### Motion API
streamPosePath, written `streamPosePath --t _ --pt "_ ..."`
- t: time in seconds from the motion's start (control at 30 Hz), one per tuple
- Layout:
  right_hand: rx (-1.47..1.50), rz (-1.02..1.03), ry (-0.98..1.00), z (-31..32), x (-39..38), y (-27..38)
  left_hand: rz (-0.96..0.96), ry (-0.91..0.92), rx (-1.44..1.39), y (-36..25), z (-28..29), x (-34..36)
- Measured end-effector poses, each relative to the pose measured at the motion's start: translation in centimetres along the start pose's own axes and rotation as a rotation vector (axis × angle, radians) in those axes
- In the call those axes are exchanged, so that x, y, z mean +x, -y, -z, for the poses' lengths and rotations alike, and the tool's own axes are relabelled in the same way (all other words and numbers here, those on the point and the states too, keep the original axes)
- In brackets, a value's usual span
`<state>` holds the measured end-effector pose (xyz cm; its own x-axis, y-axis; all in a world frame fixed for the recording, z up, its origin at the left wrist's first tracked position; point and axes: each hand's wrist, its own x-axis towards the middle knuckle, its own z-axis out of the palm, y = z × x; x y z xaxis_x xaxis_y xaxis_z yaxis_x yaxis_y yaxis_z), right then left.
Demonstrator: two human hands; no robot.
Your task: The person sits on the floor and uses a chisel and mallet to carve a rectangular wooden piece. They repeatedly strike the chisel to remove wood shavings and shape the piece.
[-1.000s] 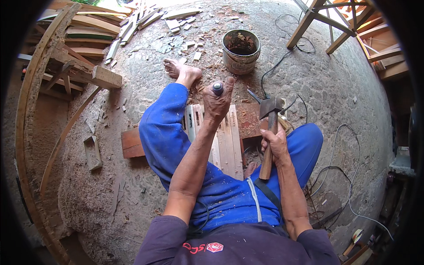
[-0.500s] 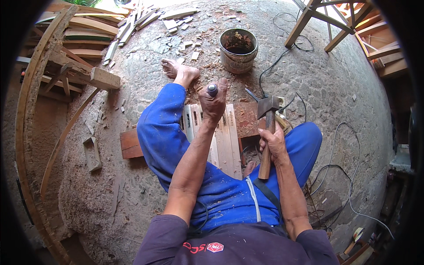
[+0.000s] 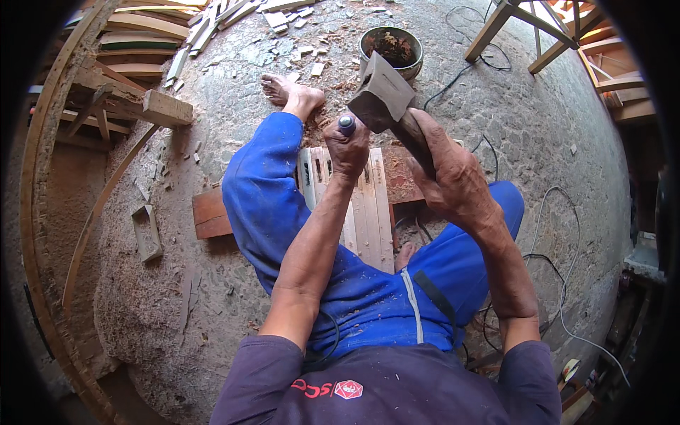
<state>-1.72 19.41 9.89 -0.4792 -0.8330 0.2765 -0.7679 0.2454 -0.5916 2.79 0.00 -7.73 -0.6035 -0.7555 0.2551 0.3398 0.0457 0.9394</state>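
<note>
My left hand [image 3: 348,150] grips a chisel [image 3: 346,125] upright, its dark rounded handle end showing above my fist, over a pale wooden board [image 3: 361,212] with cut slots that lies between my legs. My right hand [image 3: 450,177] is closed on the wooden handle of a hammer [image 3: 382,95], raised high so its metal head hangs just right of and above the chisel's end. I sit on the ground in blue trousers, my left leg stretched forward with a bare foot [image 3: 287,92].
A metal bucket [image 3: 391,49] of debris stands beyond the hammer. Wood chips lie scattered near the foot. Stacked planks and a curved wooden frame [image 3: 106,106] fill the left. A small block [image 3: 147,230] lies left. Cables [image 3: 552,269] trail at right; a stool frame [image 3: 524,28] stands far right.
My right hand has lifted the hammer from low beside the board to high above the chisel's end. The left hand has stayed on the chisel.
</note>
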Motion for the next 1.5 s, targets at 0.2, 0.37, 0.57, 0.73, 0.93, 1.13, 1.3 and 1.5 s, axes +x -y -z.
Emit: streamPosePath --t 0.2,0.37,0.57,0.73,0.93,1.13,1.3,1.5 --pt "-0.521 -0.001 0.507 0.6 3.9 1.4 -0.227 -0.006 0.296 3.3 -0.5 -0.6" --pt "-0.307 0.079 0.245 2.1 2.8 2.1 -0.126 0.111 0.196 1.6 -1.7 -0.4" --pt "-0.553 -0.034 0.524 0.0 3.1 0.9 -0.095 0.126 0.274 1.9 -0.4 -1.6" --pt "0.105 -0.073 0.102 -0.3 0.1 -0.1 -0.092 0.132 0.202 -4.1 -0.4 -1.6" --pt "0.4 -0.24 -0.029 -0.4 -1.1 1.0 0.092 -0.003 -0.019 -4.4 -0.1 -0.7" --pt "0.468 -0.359 -0.026 -1.1 -2.3 0.7 0.077 -0.009 0.041 -3.5 -0.5 -0.9" --pt "0.432 -0.359 0.038 -0.2 -2.1 1.6 0.025 -0.023 0.062 -3.5 -1.2 -1.5" --pt "-0.121 0.091 0.04 2.2 0.9 3.9 -0.143 0.027 -0.025 -1.9 -1.7 -2.3"
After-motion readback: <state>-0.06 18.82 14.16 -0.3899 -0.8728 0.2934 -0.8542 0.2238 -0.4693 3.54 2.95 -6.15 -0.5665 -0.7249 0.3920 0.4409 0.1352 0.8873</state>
